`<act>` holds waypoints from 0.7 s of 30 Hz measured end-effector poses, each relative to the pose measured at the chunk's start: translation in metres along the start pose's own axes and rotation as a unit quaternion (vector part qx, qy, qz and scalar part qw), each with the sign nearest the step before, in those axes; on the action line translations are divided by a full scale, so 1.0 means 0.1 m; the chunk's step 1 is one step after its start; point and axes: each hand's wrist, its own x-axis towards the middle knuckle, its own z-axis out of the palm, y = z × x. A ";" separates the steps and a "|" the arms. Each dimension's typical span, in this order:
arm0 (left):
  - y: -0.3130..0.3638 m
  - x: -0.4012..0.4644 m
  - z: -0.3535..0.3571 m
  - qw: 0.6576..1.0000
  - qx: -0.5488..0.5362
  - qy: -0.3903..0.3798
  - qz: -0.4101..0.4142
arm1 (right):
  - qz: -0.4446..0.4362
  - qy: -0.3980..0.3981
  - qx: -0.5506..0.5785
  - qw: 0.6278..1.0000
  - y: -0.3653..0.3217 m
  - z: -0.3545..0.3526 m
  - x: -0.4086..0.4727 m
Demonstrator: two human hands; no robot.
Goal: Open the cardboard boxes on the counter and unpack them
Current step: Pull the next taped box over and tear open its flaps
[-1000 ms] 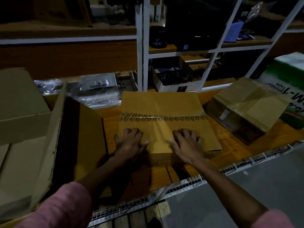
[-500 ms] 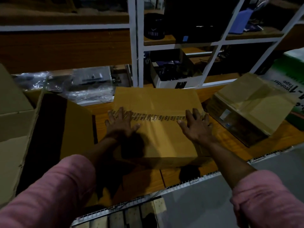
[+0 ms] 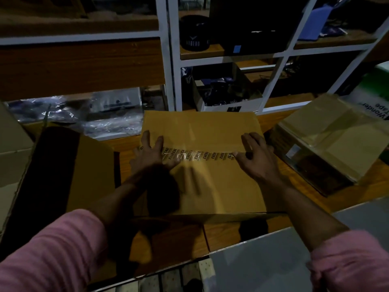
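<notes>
- Our left hand (image 3: 152, 153) lies flat on the top of the sealed brown cardboard box (image 3: 202, 165), fingers spread and straight, its grip wide and holding nothing; the fingertips reach across the left end of the strip of clear printed tape (image 3: 197, 155) that runs along the box's middle seam.
- Our right hand (image 3: 255, 160) rests on the same box top at the right end of that tape, fingers bent with the tips pressing at the seam edge; we cannot tell whether this grip pinches the tape or only presses on it.
- Both forearms come out of pink sleeves (image 3: 54, 251) nearer to us than the box.
- The sealed box sits on the orange-brown wooden tabletop (image 3: 227, 232), square to us, flaps closed.
- Left of the sealed box, touching or just beside it, stands an open brown cardboard box (image 3: 69, 171) with a dark inside and its flaps raised.
- Right of the sealed box, apart from it, a second taped cardboard box (image 3: 328, 142) lies tilted on the tabletop.
- Beyond the tilted box, farther right from the sealed box, is a green and white carton (image 3: 374, 95) printed with "Wonder".
- Behind the sealed box, to its left, lie crumpled clear plastic bags (image 3: 90, 114).
- Behind the sealed box rises a white metal shelf frame (image 3: 171, 60) holding dark items.
</notes>
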 end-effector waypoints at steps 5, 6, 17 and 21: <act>0.01 -0.30 -0.22 0.989 -0.038 0.120 0.081 | -0.060 0.131 0.043 0.989 -0.17 -0.31 -0.27; 0.00 -0.37 -0.27 0.984 -0.052 0.142 0.094 | -0.069 0.165 0.052 0.982 -0.21 -0.37 -0.33; -0.38 -1.62 -0.18 0.971 -0.105 0.160 0.143 | -0.010 0.208 0.008 0.978 -0.32 -0.11 -1.63; -0.53 -1.85 -0.23 0.969 -0.094 0.177 0.142 | 0.015 0.207 0.016 0.978 -0.49 -0.14 -1.96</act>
